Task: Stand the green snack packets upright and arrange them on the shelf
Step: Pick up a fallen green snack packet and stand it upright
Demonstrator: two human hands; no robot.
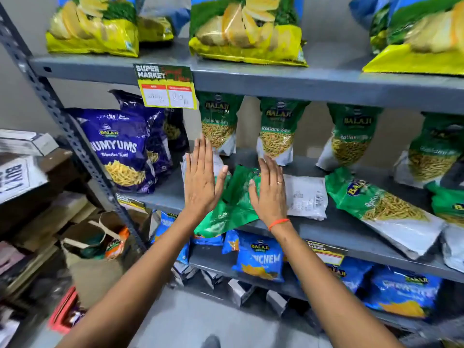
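Several green Ratlami Sev packets (pixel 276 131) stand upright along the back of the grey middle shelf (pixel 160 197). A green packet (pixel 233 202) lies flat and hangs over the shelf's front edge, between my hands. My left hand (pixel 200 182) is flat with fingers straight, at its left side. My right hand (pixel 268 192) rests flat on its right part, fingers extended. A white-backed packet (pixel 306 194) lies face down beside my right hand. Another green packet (pixel 376 199) lies flat further right.
Purple Rumyums packets (pixel 120 151) stand at the shelf's left end. Yellow-green chip bags (pixel 246 31) fill the shelf above, with a price tag (pixel 167 89) on its edge. Blue packets (pixel 261 259) sit on the shelf below. Boxes and a bag (pixel 90 247) crowd the floor to the left.
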